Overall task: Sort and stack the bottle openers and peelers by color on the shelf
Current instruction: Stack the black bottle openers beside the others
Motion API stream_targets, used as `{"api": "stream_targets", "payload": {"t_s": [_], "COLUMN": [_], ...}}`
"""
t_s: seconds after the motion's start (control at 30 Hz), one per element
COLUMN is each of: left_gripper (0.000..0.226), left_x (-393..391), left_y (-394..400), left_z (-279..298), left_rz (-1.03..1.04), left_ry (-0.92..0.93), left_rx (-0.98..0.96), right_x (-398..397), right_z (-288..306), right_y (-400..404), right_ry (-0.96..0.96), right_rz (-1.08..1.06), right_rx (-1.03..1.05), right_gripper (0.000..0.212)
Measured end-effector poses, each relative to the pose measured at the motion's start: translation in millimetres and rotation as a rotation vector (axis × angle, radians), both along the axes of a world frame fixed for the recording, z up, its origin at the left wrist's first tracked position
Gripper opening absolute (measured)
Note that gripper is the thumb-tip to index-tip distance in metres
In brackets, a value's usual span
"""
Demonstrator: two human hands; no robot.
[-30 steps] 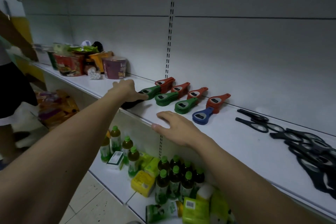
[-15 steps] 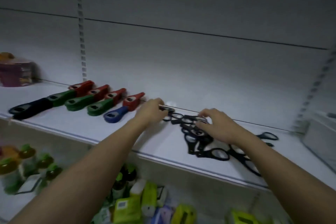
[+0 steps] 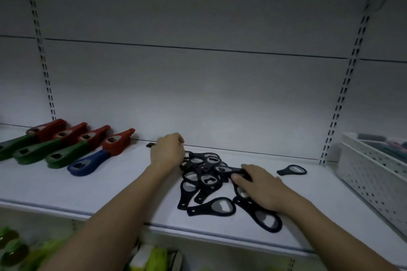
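Observation:
A loose pile of black bottle openers (image 3: 207,179) lies mid-shelf. My left hand (image 3: 168,153) rests palm-down on the pile's far left edge with its fingers curled; what is under them is hidden. My right hand (image 3: 258,187) lies on the pile's right side, thumb and fingers pinching the handle of a black opener. One more black opener (image 3: 291,170) lies alone to the right. On the left are sorted stacks: red openers (image 3: 119,141) at the back, green openers (image 3: 63,156) in front, and a blue stack (image 3: 87,163) nearest the pile.
The white shelf (image 3: 99,191) has a raised front lip. A white perforated basket (image 3: 374,174) with items inside stands at the right end. Slotted uprights run up the back wall. Green bottles and packets show blurred on the lower shelf.
The view has swung right, away from the coloured stacks. Both hands have settled onto the black openers, which now lie bunched closer together.

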State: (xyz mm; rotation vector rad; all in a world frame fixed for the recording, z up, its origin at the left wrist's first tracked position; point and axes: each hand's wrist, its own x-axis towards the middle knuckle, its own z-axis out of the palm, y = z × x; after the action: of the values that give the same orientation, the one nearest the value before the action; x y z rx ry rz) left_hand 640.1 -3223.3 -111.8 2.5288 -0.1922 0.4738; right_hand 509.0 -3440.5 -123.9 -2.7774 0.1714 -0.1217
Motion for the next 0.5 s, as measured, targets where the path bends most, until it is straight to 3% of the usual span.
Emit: {"api": "stream_targets", "payload": {"t_s": [0.1,0.2,0.3,0.5], "left_gripper": [0.035,0.030,0.035,0.020], "left_x": [30,52,62,55], "left_y": [19,36,46,50], "left_z": [6,-8,-17,-10], "left_rz": [0.098,0.127,0.084,0.091], "left_ry": [0.024,0.159,0.241,0.138], "left_rx": [-0.058,0.026,0.165,-0.002], "right_x": [28,59,94,119], "right_z": [15,28,35,22], "right_y": [2,5,8,12], "right_ry": [-0.213,-0.340,-0.333,-0.322], "right_rz": [-0.031,0.008,0.073,0.206], "right_rx": [-0.048,0.090,0.130,0.215], "right_gripper": [0.045,0.023,0.018,0.018]}}
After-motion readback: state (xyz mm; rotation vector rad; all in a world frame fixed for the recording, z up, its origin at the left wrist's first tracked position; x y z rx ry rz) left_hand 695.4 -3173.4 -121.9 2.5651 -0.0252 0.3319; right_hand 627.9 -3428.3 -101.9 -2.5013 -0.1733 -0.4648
